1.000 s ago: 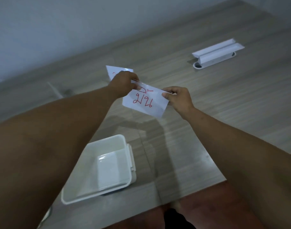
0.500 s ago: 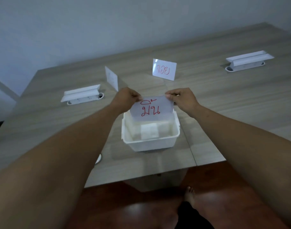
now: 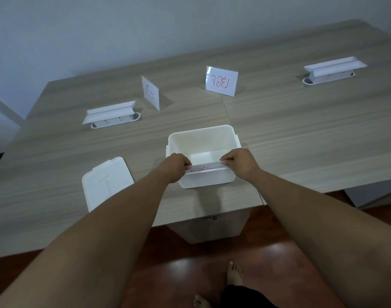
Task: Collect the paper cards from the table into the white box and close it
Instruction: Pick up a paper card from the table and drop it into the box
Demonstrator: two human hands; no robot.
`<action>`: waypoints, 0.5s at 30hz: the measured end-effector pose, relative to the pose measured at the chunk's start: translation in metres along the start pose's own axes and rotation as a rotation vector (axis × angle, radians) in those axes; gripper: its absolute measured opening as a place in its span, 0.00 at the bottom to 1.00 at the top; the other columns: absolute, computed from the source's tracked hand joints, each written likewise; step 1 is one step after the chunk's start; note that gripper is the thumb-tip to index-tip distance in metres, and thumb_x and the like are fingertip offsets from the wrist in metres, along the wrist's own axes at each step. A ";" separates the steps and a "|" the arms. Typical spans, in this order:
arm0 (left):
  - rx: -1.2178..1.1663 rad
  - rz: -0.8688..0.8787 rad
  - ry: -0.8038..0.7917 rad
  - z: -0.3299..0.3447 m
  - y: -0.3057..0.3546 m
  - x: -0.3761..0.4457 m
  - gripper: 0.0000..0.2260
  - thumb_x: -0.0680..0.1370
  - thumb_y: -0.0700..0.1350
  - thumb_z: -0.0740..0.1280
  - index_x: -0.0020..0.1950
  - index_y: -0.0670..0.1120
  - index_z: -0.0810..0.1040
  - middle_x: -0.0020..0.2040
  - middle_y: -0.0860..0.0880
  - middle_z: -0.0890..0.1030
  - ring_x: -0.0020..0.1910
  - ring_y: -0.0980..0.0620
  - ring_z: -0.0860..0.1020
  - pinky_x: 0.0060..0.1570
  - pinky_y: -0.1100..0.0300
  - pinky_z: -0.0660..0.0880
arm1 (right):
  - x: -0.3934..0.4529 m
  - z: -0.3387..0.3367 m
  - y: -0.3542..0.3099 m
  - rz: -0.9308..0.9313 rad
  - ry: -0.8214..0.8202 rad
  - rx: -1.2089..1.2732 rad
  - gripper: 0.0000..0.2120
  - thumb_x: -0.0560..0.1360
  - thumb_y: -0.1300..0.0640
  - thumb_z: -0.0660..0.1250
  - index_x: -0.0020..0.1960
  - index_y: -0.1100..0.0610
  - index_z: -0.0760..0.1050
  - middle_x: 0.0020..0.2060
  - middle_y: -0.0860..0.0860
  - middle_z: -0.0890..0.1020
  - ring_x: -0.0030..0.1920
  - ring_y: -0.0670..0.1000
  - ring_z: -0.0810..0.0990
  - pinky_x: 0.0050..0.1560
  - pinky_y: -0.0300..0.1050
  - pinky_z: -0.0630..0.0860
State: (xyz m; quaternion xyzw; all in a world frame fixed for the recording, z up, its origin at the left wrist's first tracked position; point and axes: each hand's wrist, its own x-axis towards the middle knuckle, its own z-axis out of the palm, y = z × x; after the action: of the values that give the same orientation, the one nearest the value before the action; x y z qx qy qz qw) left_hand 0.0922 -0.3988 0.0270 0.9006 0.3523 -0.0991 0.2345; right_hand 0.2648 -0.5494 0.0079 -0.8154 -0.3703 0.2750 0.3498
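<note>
Two bare hands pinch one white paper card with red writing (image 3: 205, 168) at its ends: the left hand (image 3: 176, 163) with fingers curled shut on the left end, the right hand (image 3: 239, 161) closed on the right end. The card lies nearly flat over the near rim of the open white plastic box (image 3: 209, 181), its writing too foreshortened to read. Beyond the box, two more white cards stand upright on the grey wood-grain table (image 3: 301, 130): one with red script (image 3: 221, 81), one turned edge-on (image 3: 150, 92), its marks unclear. Left of the box lies the white rectangular lid (image 3: 106, 180), its near end hidden behind the left forearm.
</note>
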 end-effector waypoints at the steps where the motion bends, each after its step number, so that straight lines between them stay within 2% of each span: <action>1: 0.027 0.003 -0.017 0.002 0.001 0.001 0.11 0.79 0.39 0.63 0.55 0.42 0.84 0.56 0.44 0.84 0.54 0.44 0.80 0.49 0.59 0.72 | 0.002 0.000 0.003 -0.003 -0.017 -0.023 0.08 0.74 0.62 0.70 0.52 0.62 0.84 0.53 0.55 0.86 0.56 0.52 0.82 0.55 0.36 0.73; 3: 0.070 -0.001 -0.061 0.004 0.004 0.006 0.11 0.79 0.38 0.62 0.53 0.41 0.84 0.54 0.43 0.85 0.51 0.44 0.80 0.46 0.59 0.70 | 0.008 0.000 0.008 -0.022 -0.051 -0.088 0.09 0.74 0.64 0.68 0.52 0.64 0.83 0.53 0.57 0.85 0.56 0.54 0.82 0.58 0.42 0.76; 5: 0.093 -0.019 -0.120 0.004 0.007 0.011 0.11 0.79 0.39 0.62 0.52 0.40 0.84 0.53 0.42 0.84 0.49 0.45 0.78 0.46 0.59 0.70 | 0.011 0.002 0.010 -0.057 -0.102 -0.201 0.09 0.73 0.67 0.65 0.50 0.69 0.80 0.53 0.63 0.83 0.55 0.62 0.81 0.58 0.54 0.78; 7: 0.109 -0.036 -0.189 0.004 0.011 0.015 0.11 0.79 0.41 0.63 0.55 0.41 0.84 0.56 0.43 0.84 0.53 0.45 0.79 0.51 0.58 0.72 | 0.014 0.003 0.013 -0.065 -0.149 -0.288 0.09 0.72 0.68 0.63 0.48 0.70 0.78 0.50 0.66 0.82 0.53 0.64 0.80 0.54 0.59 0.78; 9: 0.123 -0.052 -0.244 0.000 0.016 0.021 0.12 0.78 0.43 0.66 0.59 0.42 0.83 0.60 0.45 0.83 0.60 0.46 0.78 0.60 0.57 0.72 | 0.020 0.002 0.018 -0.058 -0.163 -0.324 0.08 0.72 0.67 0.61 0.40 0.69 0.78 0.42 0.64 0.83 0.45 0.63 0.81 0.47 0.56 0.80; 11: 0.125 -0.070 -0.246 -0.010 0.018 0.027 0.13 0.77 0.43 0.66 0.59 0.42 0.83 0.61 0.45 0.82 0.62 0.46 0.77 0.65 0.56 0.72 | 0.024 -0.002 0.015 -0.061 -0.104 -0.306 0.13 0.73 0.66 0.60 0.30 0.64 0.71 0.28 0.59 0.75 0.31 0.57 0.73 0.37 0.51 0.73; 12: 0.122 -0.079 -0.233 -0.018 0.018 0.030 0.13 0.77 0.44 0.66 0.59 0.42 0.83 0.61 0.45 0.82 0.62 0.46 0.77 0.66 0.55 0.72 | 0.027 -0.005 0.012 -0.062 -0.070 -0.275 0.15 0.74 0.65 0.60 0.28 0.60 0.69 0.25 0.54 0.72 0.28 0.52 0.71 0.36 0.49 0.71; 13: 0.124 -0.086 -0.218 -0.026 0.017 0.032 0.13 0.77 0.45 0.66 0.59 0.42 0.83 0.62 0.45 0.82 0.62 0.45 0.77 0.66 0.54 0.71 | 0.030 -0.008 0.009 -0.066 -0.050 -0.249 0.17 0.75 0.63 0.60 0.28 0.58 0.70 0.25 0.51 0.73 0.29 0.50 0.71 0.37 0.46 0.71; 14: 0.134 -0.090 -0.204 -0.037 0.016 0.035 0.14 0.78 0.46 0.65 0.60 0.42 0.82 0.63 0.45 0.81 0.63 0.45 0.77 0.66 0.53 0.71 | 0.032 -0.014 0.003 -0.075 -0.045 -0.245 0.15 0.76 0.62 0.60 0.32 0.56 0.76 0.29 0.51 0.79 0.33 0.50 0.76 0.41 0.46 0.74; 15: 0.149 -0.096 -0.190 -0.049 0.015 0.037 0.14 0.78 0.47 0.65 0.60 0.42 0.82 0.63 0.45 0.81 0.63 0.44 0.76 0.66 0.53 0.71 | 0.036 -0.019 -0.001 -0.089 -0.048 -0.250 0.12 0.77 0.61 0.60 0.41 0.57 0.82 0.39 0.53 0.84 0.43 0.52 0.81 0.49 0.47 0.77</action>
State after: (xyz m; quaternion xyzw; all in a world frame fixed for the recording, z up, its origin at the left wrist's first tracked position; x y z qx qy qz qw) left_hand 0.1307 -0.3624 0.0627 0.8841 0.3631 -0.2210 0.1941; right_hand 0.2986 -0.5267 0.0137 -0.8285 -0.4458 0.2302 0.2486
